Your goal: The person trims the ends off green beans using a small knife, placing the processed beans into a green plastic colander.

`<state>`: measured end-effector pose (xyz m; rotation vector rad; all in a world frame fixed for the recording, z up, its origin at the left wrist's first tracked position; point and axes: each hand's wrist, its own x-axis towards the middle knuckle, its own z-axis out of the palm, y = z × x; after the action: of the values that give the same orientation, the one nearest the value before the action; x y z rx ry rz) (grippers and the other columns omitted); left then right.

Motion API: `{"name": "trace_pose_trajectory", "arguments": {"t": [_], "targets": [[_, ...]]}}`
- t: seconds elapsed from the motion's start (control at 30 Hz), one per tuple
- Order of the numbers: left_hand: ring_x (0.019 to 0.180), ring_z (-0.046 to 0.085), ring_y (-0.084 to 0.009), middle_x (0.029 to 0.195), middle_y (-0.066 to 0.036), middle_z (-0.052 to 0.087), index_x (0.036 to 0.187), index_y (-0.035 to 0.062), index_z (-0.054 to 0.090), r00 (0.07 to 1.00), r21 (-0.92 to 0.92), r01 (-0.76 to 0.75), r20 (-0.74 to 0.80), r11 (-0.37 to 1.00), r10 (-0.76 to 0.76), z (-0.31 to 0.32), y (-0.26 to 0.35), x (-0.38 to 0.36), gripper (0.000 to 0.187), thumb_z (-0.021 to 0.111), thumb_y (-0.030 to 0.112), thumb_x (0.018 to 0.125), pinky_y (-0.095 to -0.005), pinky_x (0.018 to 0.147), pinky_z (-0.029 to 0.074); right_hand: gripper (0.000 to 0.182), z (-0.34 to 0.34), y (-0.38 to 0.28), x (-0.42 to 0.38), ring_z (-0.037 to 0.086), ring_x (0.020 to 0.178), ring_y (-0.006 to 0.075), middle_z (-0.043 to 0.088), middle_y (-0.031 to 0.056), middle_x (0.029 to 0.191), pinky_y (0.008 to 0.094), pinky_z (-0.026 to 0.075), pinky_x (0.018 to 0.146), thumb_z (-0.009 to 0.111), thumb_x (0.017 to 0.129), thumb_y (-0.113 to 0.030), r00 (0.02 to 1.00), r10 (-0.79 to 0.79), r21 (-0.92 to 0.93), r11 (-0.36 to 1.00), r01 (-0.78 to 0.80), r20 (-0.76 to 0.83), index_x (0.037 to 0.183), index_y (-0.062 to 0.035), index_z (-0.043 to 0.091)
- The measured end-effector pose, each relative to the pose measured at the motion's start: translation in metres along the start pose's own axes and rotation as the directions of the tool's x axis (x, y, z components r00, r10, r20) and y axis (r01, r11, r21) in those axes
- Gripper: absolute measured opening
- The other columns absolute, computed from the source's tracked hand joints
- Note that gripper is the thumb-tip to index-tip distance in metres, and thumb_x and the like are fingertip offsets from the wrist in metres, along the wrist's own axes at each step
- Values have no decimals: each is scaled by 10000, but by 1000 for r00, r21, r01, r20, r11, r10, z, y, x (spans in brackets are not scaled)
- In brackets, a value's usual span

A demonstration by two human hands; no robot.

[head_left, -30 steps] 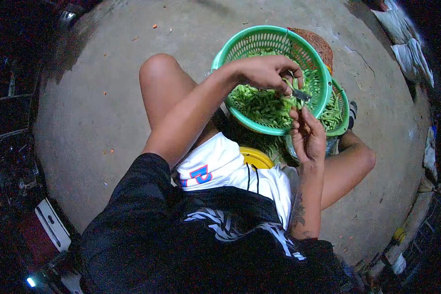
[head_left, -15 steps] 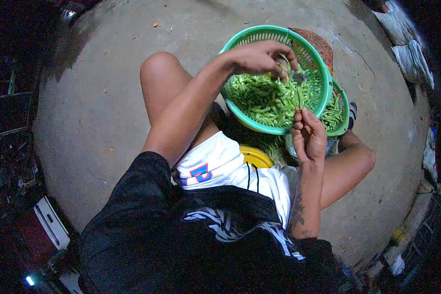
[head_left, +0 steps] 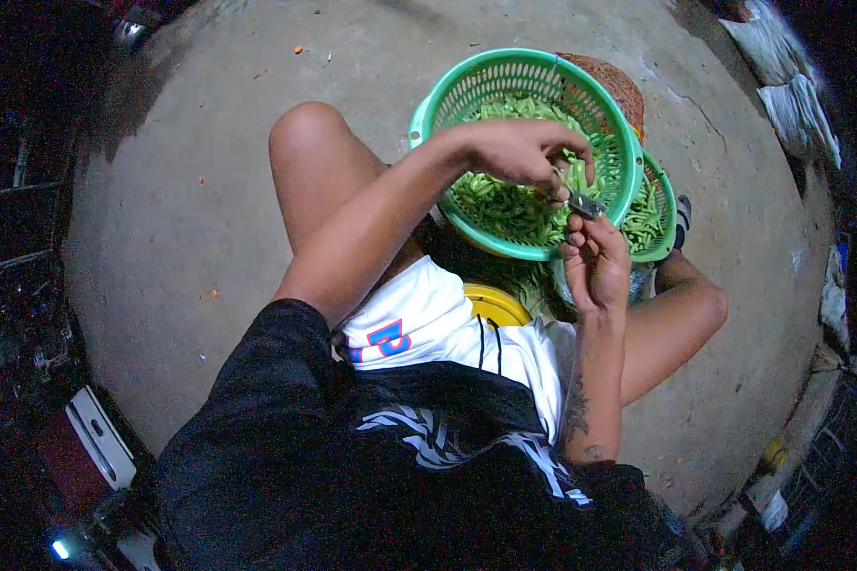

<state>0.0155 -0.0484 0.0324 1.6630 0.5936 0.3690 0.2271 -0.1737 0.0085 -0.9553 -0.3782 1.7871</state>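
Note:
My left hand [head_left: 528, 154] reaches over the green plastic basket [head_left: 427, 103], its thumb and fingers closed on a small flat metal blade [head_left: 587, 205]. Below it, my right hand [head_left: 600, 262] is raised at the basket's near rim with fingertips pinched together. A green bean pod [head_left: 578, 177] stands up from that pinch toward my left fingers, and the blade crosses in front of its lower part. Many cut green bean pieces [head_left: 505, 214] fill the basket under my hands.
A second green basket [head_left: 671, 238] with more beans stands partly beneath the first. A reddish-brown sack [head_left: 619, 90] is behind them. Between my legs, on the concrete floor [head_left: 200, 190], sits a yellow container [head_left: 495, 303]. White sacks [head_left: 795, 114] lie at the far right.
The blade in my left hand has come down to my right fingertips, over the bean pod. My right hand has barely moved. The basket looks tilted slightly differently, with its left rim farther left.

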Motion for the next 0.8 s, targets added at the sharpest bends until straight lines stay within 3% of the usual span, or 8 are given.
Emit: {"name": "trace_pose_trajectory", "arguments": {"t": [0.07,0.13,0.2,0.27,0.33,0.4,0.67,0.8], "targets": [[933,612,-117,1038,-44,680,1206,52,643,994,-5,-90,54,996,90,-3,-1,2,404,784,88,829,-291,794,502,232,-2,1,-2,566,686,84,663,36,845,224,462,605,635,1001,-160,1000,-22,1,1000,22,6,1116,39,665],[983,629,-126,1050,-53,685,1164,21,656,999,-188,18,-27,982,-24,-14,1,-4,353,771,73,834,-300,801,521,191,-2,-3,-3,566,687,89,661,40,849,233,465,611,628,997,-141,998,19,12,1000,-20,54,1096,20,658],[991,648,-136,1063,-62,695,1188,12,634,995,-89,92,-16,992,-94,-23,4,-6,367,759,60,847,-303,830,530,171,-2,-3,-3,563,685,89,659,42,848,237,464,613,626,998,-138,999,14,-3,1000,-13,35,1080,9,656],[990,657,-143,1072,-63,696,1217,19,618,994,1,-100,-45,995,100,-6,-4,-1,383,751,55,859,-312,851,530,151,1,-2,-2,560,683,90,657,43,848,241,464,615,623,999,-135,1000,10,-18,1000,-10,13,1063,-2,654],[1032,633,-139,1086,-63,688,1220,22,625,994,-70,40,105,997,-32,8,5,-1,376,739,49,862,-327,881,521,123,4,2,-1,556,679,89,651,42,845,244,458,615,628,999,-136,999,-38,-10,999,38,-32,1042,-23,654],[979,629,-131,1071,-57,688,1199,24,642,991,18,-77,108,997,75,6,11,0,354,732,43,857,-317,866,519,119,-2,1,-1,555,678,90,651,43,846,244,456,613,629,999,-134,999,-34,-18,999,34,-1,1042,-26,657],[968,608,-133,1051,-45,677,1198,25,655,998,-88,-12,67,996,18,-2,-1,-1,342,716,48,863,-313,856,514,110,-4,-2,1,567,689,98,652,49,834,250,461,611,617,987,-117,999,-41,-34,999,42,34,1044,-32,659],[938,625,-146,1017,-58,692,1191,27,664,996,4,-82,21,997,82,6,8,-3,346,713,46,849,-314,823,514,179,5,-8,-3,583,701,116,657,53,839,243,470,610,609,967,-153,999,52,7,999,-52,-3,1060,-7,652]]}}
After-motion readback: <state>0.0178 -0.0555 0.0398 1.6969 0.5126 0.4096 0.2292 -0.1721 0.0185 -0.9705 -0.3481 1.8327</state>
